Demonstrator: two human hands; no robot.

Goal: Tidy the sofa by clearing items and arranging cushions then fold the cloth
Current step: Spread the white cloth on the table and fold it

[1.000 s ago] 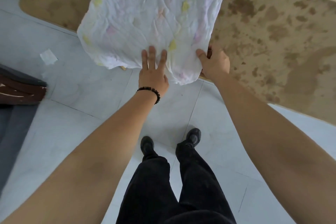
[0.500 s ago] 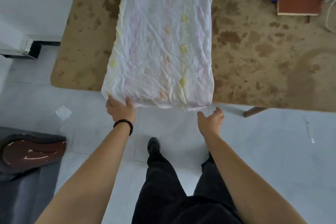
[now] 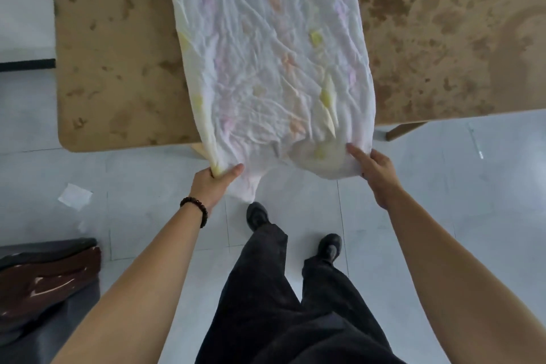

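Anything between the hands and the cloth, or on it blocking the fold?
Nothing visible. Left hand and right hand each grip a near corner of the cloth; nothing lies on its visible surface on the table.

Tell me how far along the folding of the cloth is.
Done: the white cloth lies on the brown table as a narrow strip, seemingly folded lengthwise. In hand: the left hand and the right hand grip its near corners, past the table edge. Left: probably the crosswise folds.

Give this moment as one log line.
cloth: flat on table, near end overhanging | left hand: grips near left corner | right hand: pinches near right corner | step: folding
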